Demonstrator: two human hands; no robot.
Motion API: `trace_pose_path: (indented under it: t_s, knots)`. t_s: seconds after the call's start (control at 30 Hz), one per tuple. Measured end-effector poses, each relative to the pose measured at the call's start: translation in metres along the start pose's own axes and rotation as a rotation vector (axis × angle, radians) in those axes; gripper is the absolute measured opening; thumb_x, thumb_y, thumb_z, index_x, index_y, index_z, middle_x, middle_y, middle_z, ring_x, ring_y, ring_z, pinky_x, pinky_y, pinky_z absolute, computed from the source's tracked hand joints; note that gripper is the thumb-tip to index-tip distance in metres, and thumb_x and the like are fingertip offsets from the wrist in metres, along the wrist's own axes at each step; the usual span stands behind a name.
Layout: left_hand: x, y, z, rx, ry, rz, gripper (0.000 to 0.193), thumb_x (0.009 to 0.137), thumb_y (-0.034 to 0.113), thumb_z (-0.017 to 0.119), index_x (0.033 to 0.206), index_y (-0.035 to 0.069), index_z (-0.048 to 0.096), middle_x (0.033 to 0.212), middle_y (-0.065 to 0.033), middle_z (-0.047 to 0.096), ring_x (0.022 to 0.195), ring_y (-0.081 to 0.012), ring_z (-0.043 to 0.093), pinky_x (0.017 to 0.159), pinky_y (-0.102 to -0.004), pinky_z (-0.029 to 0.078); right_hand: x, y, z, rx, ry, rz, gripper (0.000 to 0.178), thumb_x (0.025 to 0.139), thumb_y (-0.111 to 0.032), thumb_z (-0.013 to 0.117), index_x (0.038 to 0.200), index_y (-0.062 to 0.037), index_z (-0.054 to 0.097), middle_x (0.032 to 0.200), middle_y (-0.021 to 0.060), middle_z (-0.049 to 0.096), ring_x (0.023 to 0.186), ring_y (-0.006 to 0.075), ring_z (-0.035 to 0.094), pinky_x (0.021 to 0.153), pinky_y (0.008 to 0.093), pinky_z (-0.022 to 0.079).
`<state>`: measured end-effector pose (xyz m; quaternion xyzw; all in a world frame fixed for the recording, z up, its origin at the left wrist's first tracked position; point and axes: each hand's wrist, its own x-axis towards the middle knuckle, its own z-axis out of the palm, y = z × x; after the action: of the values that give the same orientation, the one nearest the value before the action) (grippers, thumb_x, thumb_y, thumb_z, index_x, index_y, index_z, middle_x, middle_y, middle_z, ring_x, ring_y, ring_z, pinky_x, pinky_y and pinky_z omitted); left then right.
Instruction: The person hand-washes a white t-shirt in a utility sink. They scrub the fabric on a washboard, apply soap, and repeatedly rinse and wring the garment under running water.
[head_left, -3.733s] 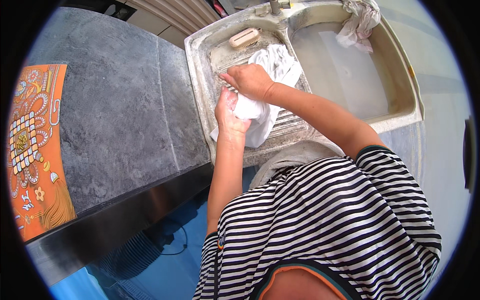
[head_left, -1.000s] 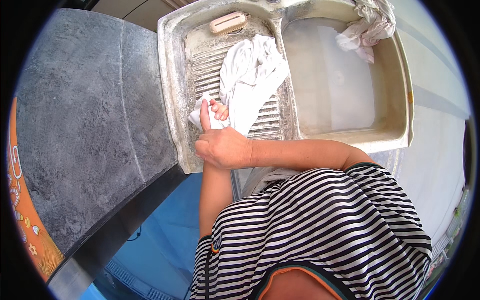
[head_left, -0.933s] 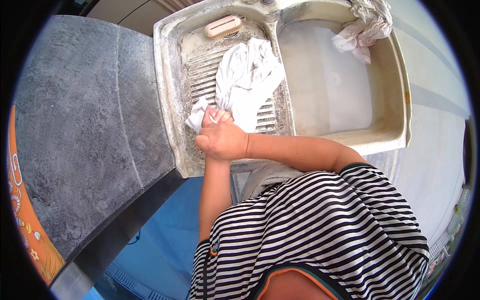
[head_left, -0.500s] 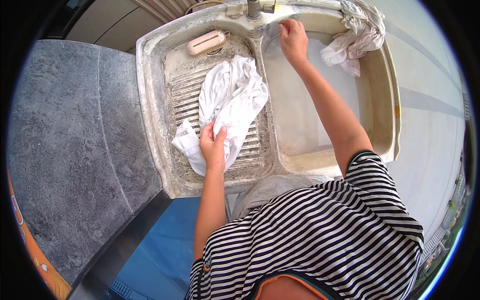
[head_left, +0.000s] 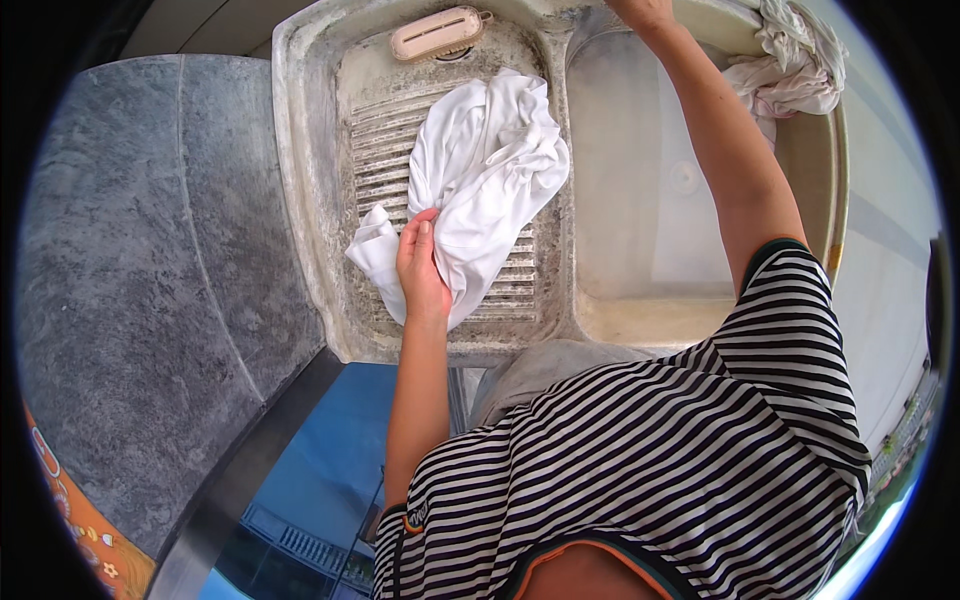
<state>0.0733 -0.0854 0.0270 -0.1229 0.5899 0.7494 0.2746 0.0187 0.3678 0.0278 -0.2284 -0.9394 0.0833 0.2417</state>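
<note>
A bunched white cloth (head_left: 500, 190) lies over the ridged washboard (head_left: 375, 150) in the left part of the sink. My left hand (head_left: 424, 270) is closed on the cloth's near left side, thumb and fingers close together on a fold. A short end of the cloth spreads to the left of my wrist. At the top edge of the picture is my right hand (head_left: 643, 10), above the far end of the basin (head_left: 600, 270). Its fingers are cut off by the frame, so what they touch is hidden. Cloudy water (head_left: 625, 160) stands in the basin.
A beige oval scrubbing brush (head_left: 436, 34) sits at the washboard's far end. Over the basin's far right rim hangs a twisted pale cloth (head_left: 800, 60). A grey stone-like counter (head_left: 130, 250) adjoins the sink on the left.
The view has shifted, so the sink sits higher and the tap has left the picture. My right hand is now partly out of frame. My left hand stays at the white cloth.
</note>
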Motion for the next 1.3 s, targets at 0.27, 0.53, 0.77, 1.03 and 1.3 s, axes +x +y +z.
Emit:
trace_pose_path:
  t_s: [0.27, 0.53, 0.77, 1.03, 1.3]
  knots:
    - [0.006, -0.007, -0.006, -0.021, -0.004, -0.012, 0.021, 0.101, 0.015, 0.053, 0.112, -0.002, 0.060, 0.112, -0.0079, 0.064, 0.103, -0.0141, 0.059, 0.094, -0.0277, 0.046, 0.003, 0.004, 0.001, -0.001, -0.110, 0.046, 0.030, 0.081, -0.027, 0.071, 0.101, -0.0055, 0.064, 0.101, 0.0188, 0.061, 0.093, 0.0391, 0.063, 0.079, 0.0486, 0.052]
    - [0.004, -0.007, -0.007, -0.034, -0.032, -0.016, 0.021, 0.102, 0.016, 0.053, 0.110, -0.001, 0.060, 0.109, -0.0076, 0.064, 0.101, -0.0137, 0.059, 0.093, -0.0275, 0.047, -0.002, 0.004, -0.002, -0.025, -0.174, 0.123, 0.033, 0.078, -0.027, 0.072, 0.102, -0.0063, 0.064, 0.102, 0.0217, 0.062, 0.092, 0.0396, 0.063, 0.079, 0.0484, 0.053]
    - [0.005, -0.008, -0.008, -0.050, -0.046, 0.000, 0.021, 0.101, 0.017, 0.054, 0.110, -0.001, 0.061, 0.109, -0.0073, 0.064, 0.101, -0.0138, 0.059, 0.092, -0.0277, 0.048, 0.013, -0.008, -0.016, 0.008, -0.319, 0.179, 0.035, 0.077, -0.028, 0.073, 0.104, -0.0060, 0.065, 0.100, 0.0233, 0.064, 0.083, 0.0408, 0.065, 0.076, 0.0496, 0.054]
    - [0.004, -0.008, -0.009, -0.045, -0.022, 0.001, 0.020, 0.101, 0.017, 0.055, 0.110, -0.001, 0.061, 0.109, -0.0072, 0.064, 0.101, -0.0140, 0.060, 0.092, -0.0277, 0.048, -0.007, 0.010, 0.007, -0.101, -0.044, 0.112, 0.023, 0.084, -0.022, 0.060, 0.098, -0.0047, 0.065, 0.098, 0.0244, 0.064, 0.085, 0.0412, 0.065, 0.078, 0.0516, 0.053]
    - [0.007, -0.008, -0.008, -0.054, -0.071, 0.005, 0.021, 0.101, 0.017, 0.055, 0.110, -0.001, 0.061, 0.109, -0.0078, 0.064, 0.101, -0.0143, 0.060, 0.093, -0.0280, 0.048, 0.003, 0.020, 0.016, 0.096, -0.055, 0.348, 0.027, 0.087, -0.023, 0.054, 0.097, -0.0006, 0.064, 0.094, 0.0250, 0.066, 0.090, 0.0415, 0.065, 0.081, 0.0488, 0.053]
